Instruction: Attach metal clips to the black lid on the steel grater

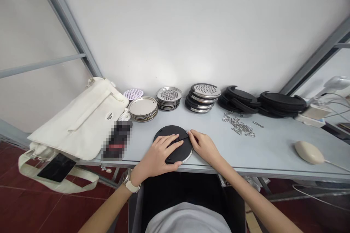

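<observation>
A round black disc (172, 157) with a pale metal rim showing at its lower right lies on the table near the front edge. My left hand (161, 153) rests across it with the fingers spread, pressing on its top. At the disc's upper right edge, my right hand (201, 145) pinches a small silver wire clip (187, 131); most of the clip is hidden by the fingertips. Several similar loose clips (240, 125) are scattered to the right.
Along the wall stand stacks of plain metal discs (143, 107), perforated grater discs (168, 95), rimmed grater discs (205, 90) and black holders (239, 96). A white bag (82, 120) and a pixelated dark object (116, 141) lie left. A corded cream mouse (308, 151) sits right.
</observation>
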### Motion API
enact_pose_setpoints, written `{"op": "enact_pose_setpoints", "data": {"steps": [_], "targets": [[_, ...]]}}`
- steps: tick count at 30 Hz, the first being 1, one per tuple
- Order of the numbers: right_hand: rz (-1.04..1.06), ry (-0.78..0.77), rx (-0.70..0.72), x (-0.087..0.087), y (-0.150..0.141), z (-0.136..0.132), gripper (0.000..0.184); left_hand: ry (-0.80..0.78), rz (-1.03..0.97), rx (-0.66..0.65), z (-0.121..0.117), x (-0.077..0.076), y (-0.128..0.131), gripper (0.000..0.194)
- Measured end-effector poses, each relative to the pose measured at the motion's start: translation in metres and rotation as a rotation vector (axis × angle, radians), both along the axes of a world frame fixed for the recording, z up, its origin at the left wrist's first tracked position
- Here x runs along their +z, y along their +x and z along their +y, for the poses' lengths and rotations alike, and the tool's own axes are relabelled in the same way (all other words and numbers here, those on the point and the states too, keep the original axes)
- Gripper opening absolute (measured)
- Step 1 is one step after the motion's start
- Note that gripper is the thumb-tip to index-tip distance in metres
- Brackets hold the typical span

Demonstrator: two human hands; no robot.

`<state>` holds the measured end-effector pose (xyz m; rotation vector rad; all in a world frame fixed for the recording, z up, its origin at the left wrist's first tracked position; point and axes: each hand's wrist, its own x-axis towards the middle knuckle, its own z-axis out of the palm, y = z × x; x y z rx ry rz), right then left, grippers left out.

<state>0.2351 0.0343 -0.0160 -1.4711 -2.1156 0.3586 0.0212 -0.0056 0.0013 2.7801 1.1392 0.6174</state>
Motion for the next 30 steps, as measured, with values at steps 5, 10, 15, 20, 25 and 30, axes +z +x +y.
{"op": "enact_pose_setpoints", "data": {"steps": [5, 10, 15, 20, 25, 30], "targets": [[0.094, 0.035, 0.014, 0.0017, 0.001, -0.0002, 0.02, -0.004, -0.001, 0.001, -0.0004, 0.0011, 0.0008, 0.059], [0.125, 0.031, 0.058, 0.0007, 0.002, 0.0013, 0.02, 0.001, -0.004, 0.0, -0.0002, 0.0009, 0.0006, 0.059], [0.116, 0.026, 0.078, 0.0, 0.0025, 0.0029, 0.02, 0.004, -0.006, 0.002, 0.0, 0.0001, 0.0003, 0.059], [0.166, 0.036, 0.098, 0.0008, 0.0023, 0.0013, 0.018, -0.003, -0.007, -0.009, -0.0002, 0.0008, 0.0005, 0.058], [0.275, 0.083, 0.129, -0.0008, 0.0019, 0.0026, 0.013, -0.002, -0.004, -0.008, 0.0001, 0.0007, 0.0004, 0.059], [0.328, 0.079, 0.136, -0.0032, 0.003, 0.0046, 0.01, 0.014, -0.009, -0.005, -0.0001, 0.0006, 0.0005, 0.059]]}}
